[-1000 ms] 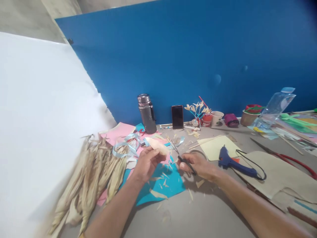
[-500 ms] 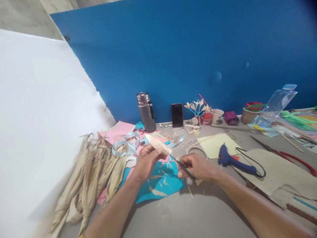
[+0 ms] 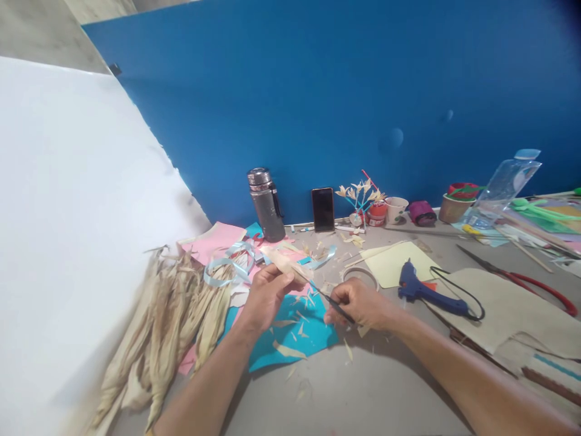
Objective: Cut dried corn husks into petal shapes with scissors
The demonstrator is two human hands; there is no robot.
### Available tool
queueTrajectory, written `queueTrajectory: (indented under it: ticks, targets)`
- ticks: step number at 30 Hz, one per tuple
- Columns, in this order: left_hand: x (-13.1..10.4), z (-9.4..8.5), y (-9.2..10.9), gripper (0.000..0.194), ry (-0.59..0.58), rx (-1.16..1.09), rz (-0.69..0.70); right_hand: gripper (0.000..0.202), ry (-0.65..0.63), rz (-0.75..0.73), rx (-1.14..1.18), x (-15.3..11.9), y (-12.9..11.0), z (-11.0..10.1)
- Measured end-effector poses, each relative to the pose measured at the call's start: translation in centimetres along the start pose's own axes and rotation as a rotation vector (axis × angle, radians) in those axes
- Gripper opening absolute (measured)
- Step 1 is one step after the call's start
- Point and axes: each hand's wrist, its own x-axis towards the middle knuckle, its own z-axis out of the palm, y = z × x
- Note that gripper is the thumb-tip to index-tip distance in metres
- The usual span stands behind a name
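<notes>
My left hand (image 3: 270,297) pinches a pale piece of corn husk (image 3: 284,261) between thumb and fingers. In my right hand (image 3: 358,303) is a pair of slim, dark-handled scissors (image 3: 338,307), gripped low, with the thin blades pointing up and left to the husk's lower right edge. Whether the blades are parted is too small to tell. Below both hands lies a bright blue sheet (image 3: 267,351) strewn with husk clippings (image 3: 289,350). A large bundle of dried corn husks (image 3: 158,327) rests left of my left forearm.
A grey flask (image 3: 266,209), a phone (image 3: 323,209) and husk flowers (image 3: 361,195) stand along the blue board. To the right lie a blue glue gun (image 3: 429,293), red-handled scissors (image 3: 540,290) and yellow paper (image 3: 402,263). A clear bottle (image 3: 506,188) leans behind them.
The husk piece has tilted slightly in my left hand, and the scissors' tips stay at its edge. The whole view has shifted a little; both hands keep their grips.
</notes>
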Motion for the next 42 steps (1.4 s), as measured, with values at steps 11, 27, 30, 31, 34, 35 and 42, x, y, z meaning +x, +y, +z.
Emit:
queueTrajectory:
  ticks: [11, 27, 30, 31, 34, 35, 42]
  targets:
    - [-0.30, 0.24, -0.14, 0.009, -0.043, 0.064, -0.074, 0.039, -0.014, 0.002, -0.029, -0.02, -0.04, 0.00]
    - [-0.23, -0.18, -0.26, 0.009, -0.101, 0.206, -0.085, 0.041, -0.039, 0.001, 0.010, -0.16, -0.25, 0.20]
    - [-0.30, -0.22, -0.22, 0.010, -0.101, 0.209, -0.089, 0.042, -0.030, 0.003, -0.014, -0.17, -0.30, 0.24]
    - [-0.31, -0.22, -0.19, 0.010, -0.105, 0.208, -0.091, 0.042, -0.027, 0.008, -0.012, -0.15, -0.27, 0.26]
    - [-0.30, -0.20, -0.08, 0.013, -0.121, 0.197, -0.098, 0.042, -0.020, 0.011, 0.002, -0.04, -0.13, 0.30]
    - [-0.27, -0.20, -0.05, 0.015, -0.116, 0.182, -0.097, 0.042, -0.018, 0.009, 0.000, -0.01, -0.10, 0.30]
    - [0.11, -0.54, -0.36, 0.009, 0.009, 0.004, -0.090, 0.046, 0.000, 0.011, -0.043, -0.26, -0.48, 0.25]
